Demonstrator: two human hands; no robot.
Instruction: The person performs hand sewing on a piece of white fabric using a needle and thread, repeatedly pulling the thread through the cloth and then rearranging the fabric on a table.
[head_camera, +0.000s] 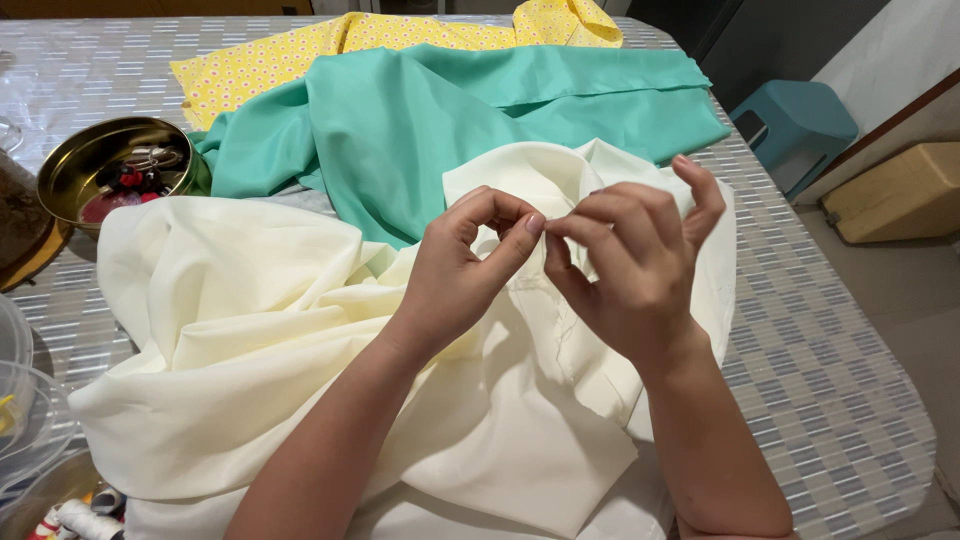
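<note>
We had both hands raised over the large cream-coloured piece of soft woven cloth, which lay rumpled across the near half of the grey striped tablecloth. Our left hand pinched a small fold of that cloth between thumb and forefinger, the other fingers curled in behind. Our right hand met it fingertip to fingertip, thumb and forefinger pressed together on the same spot and the little finger lifted clear. Whether a needle or thread sat in that pinch we could not tell; it was too fine to make out.

A faint line ran down the cream cloth just below our fingers, and we judged it to be a seam or crease already worked, though the picture was too soft to be sure. Most of the cloth looked untouched, so we judged the hand-work to be at an early or middle stage.

Beyond it lay a sea-green sheet of smooth fabric, partly under the cream cloth, and further back a yellow cotton print with small dots. To the left stood a round brass-coloured tin with small sewing bits inside, well apart from our hands. White thread spools showed at the near left corner.
</note>
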